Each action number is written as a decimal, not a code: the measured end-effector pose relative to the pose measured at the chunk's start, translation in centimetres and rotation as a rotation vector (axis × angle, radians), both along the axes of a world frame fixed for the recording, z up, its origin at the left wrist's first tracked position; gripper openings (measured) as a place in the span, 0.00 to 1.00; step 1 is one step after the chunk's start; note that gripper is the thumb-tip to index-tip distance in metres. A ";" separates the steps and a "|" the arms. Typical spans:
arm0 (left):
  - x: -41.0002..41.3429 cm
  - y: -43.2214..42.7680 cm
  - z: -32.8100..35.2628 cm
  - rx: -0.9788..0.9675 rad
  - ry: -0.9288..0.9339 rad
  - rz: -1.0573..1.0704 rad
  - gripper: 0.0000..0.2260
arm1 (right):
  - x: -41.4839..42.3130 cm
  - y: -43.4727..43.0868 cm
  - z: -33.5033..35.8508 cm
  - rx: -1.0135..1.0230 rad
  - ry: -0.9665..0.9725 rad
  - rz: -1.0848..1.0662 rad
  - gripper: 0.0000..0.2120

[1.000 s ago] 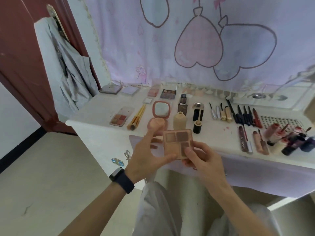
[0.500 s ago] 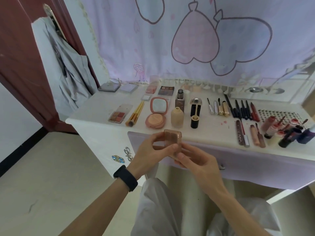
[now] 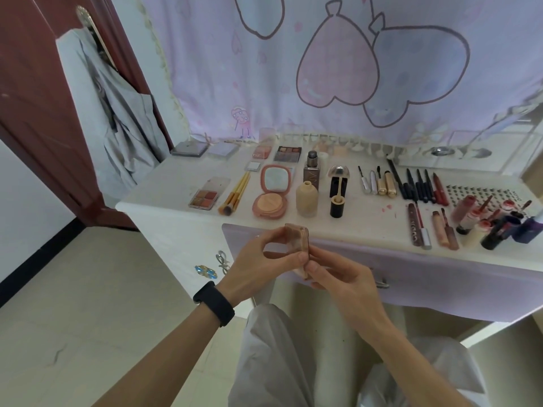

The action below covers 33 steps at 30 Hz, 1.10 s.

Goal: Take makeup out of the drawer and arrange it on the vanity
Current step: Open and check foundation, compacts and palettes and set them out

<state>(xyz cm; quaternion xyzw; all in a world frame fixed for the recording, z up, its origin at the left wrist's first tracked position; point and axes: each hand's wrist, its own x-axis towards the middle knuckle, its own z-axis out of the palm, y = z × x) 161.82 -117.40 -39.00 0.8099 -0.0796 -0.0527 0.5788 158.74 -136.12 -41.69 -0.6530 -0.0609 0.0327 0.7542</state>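
A: Where's the palette (image 3: 297,245)?
B: Just in front of the open powder compact (image 3: 271,198), off the tabletop (image 3: 158,195), edge-on. The left hand (image 3: 258,264) pinches its top and bottom edges, and the right hand (image 3: 342,277) pinches the lower corner.
A: Why both?
B: Probably to steady it, ready to lay flat beside that compact.

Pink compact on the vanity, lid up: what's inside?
The pink compact is open: a mirror in the raised lid, a peach puff lying in the base. Anything under the puff is covered and cannot be seen.
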 end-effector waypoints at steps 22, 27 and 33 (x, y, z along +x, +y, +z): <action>-0.1 1.4 -0.1 0.045 0.254 -0.063 0.33 | 1.0 -1.0 -1.2 -0.171 0.158 0.236 0.45; 0.0 1.4 0.5 0.074 0.447 -0.126 0.29 | 0.5 -0.3 -1.4 -0.272 0.028 0.196 0.48; -0.1 0.8 0.5 -0.068 0.507 -0.159 0.28 | 0.2 0.0 -1.5 -0.350 -0.068 0.156 0.47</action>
